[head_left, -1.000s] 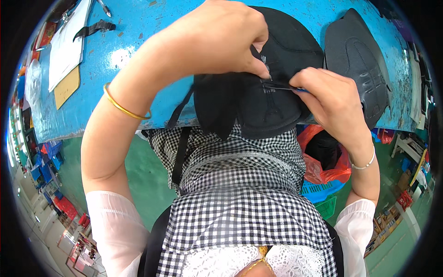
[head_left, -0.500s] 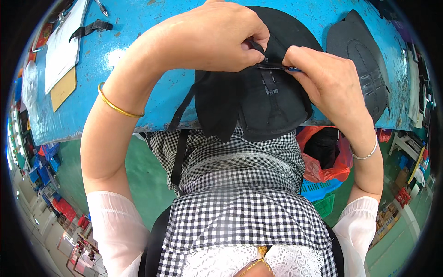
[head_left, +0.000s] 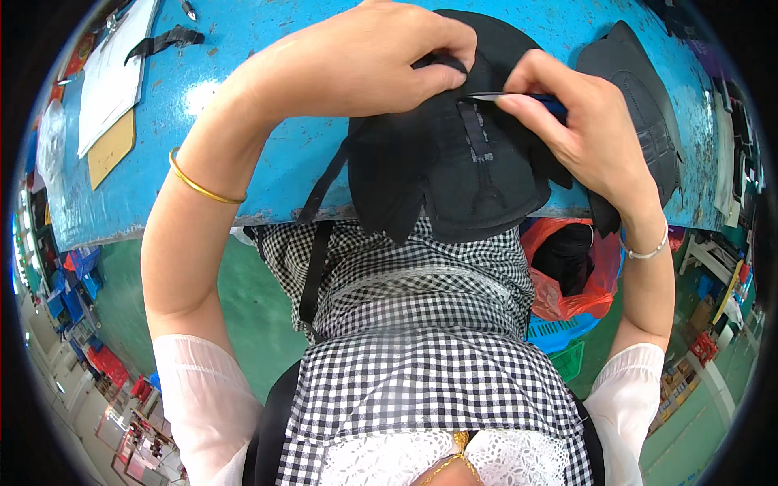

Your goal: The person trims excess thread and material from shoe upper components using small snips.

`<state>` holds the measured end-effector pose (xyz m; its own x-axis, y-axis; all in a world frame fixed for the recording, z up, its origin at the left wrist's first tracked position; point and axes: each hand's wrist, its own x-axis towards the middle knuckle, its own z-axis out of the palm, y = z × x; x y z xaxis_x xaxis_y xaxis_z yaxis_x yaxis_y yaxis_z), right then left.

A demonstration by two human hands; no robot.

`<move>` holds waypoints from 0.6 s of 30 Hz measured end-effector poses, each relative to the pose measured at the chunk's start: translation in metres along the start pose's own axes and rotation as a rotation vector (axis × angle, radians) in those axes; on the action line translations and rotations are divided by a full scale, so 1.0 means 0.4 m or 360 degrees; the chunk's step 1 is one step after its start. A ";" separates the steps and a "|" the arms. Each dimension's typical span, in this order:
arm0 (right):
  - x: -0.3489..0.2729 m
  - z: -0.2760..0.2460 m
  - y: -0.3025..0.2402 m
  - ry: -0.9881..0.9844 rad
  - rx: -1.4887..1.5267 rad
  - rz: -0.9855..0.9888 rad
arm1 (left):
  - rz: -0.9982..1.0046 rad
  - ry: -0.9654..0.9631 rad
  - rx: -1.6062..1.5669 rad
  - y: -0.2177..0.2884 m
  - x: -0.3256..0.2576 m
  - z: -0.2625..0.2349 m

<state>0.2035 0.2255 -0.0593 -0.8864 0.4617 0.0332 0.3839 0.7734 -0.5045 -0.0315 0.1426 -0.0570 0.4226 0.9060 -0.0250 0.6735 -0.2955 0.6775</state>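
Across the near edge of the blue table lies a black padded fabric piece (head_left: 486,190), with stitched lines and a narrow strip down its middle. My left hand (head_left: 365,61) is closed, pinching a fold of this black fabric between thumb and fingers. My right hand (head_left: 579,117) grips small blue-handled thread snips (head_left: 486,96); their pointed metal blade reaches left over the piece, close to the top of the strip. Part of the handle is hidden inside my fingers. From the piece's left side a black strap (head_left: 324,186) hangs toward the table edge.
Another black stitched piece (head_left: 636,89) lies at the right on the blue table (head_left: 267,162). White papers (head_left: 113,81), a black scrap (head_left: 166,42) and a pen (head_left: 188,10) are at the far left. Below the table's right side stands a red plastic bag (head_left: 604,275) with black material.
My right hand has moved slightly up and right, and the snips' blade now shows clearly. My left hand has risen a little, still pinching the fabric.
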 end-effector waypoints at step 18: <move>-0.053 0.023 -0.068 0.0394 0.0645 0.0382 | -0.0282 0.0540 -0.1206 0.044 -0.092 -0.059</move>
<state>0.2094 0.1905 -0.0543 -0.6797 0.7315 0.0537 0.3942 0.4261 -0.8143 -0.0494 0.1113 -0.0268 0.0629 0.9973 -0.0377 0.0732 0.0331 0.9968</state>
